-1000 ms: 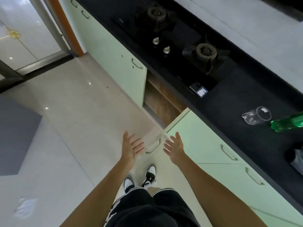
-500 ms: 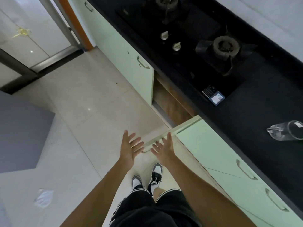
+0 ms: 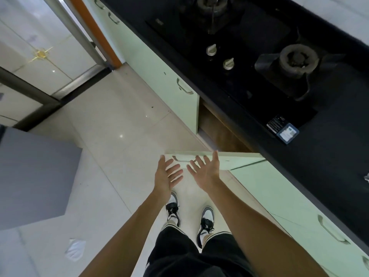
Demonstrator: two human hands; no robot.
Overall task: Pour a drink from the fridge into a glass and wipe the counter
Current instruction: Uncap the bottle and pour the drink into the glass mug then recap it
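Reaching: left hand (image 3: 167, 176) and right hand (image 3: 205, 170) hovering side by side, just short of the open cabinet door (image 3: 229, 159).
Left hand: spreading straight fingers, holding nothing, touching nothing.
Right hand: spreading straight fingers too, holding nothing; fingertips overlapping the door's edge in this view, contact impossible to tell.
Door handle (image 3: 180, 159): lying just beyond the fingertips, between the two hands.
Desk (image 3: 329, 156): running along to the right of the right hand and on ahead of it, carrying a gas hob with a burner (image 3: 297, 58) and a small dark packet (image 3: 283, 127).
Glass: not showing plainly; only a clear sliver (image 3: 367, 177) peeking in at the frame edge, far right of the right hand, too little to name.
Drink: not showing anywhere.
Fridge: not identifiable; possibly the grey block (image 3: 36, 176) well left of the left hand, nature unclear.
Floor (image 3: 119, 120): carrying a crumpled white scrap (image 3: 74, 249) behind and left of the left hand, too blurred for naming.
Progress: looking unfinished from this view, with nothing being poured, nothing being wiped, no cloth in either hand.
Remaining: probably dealing with the open door first, then seeing to the drink and glass, then finding a cloth and wiping the desk.
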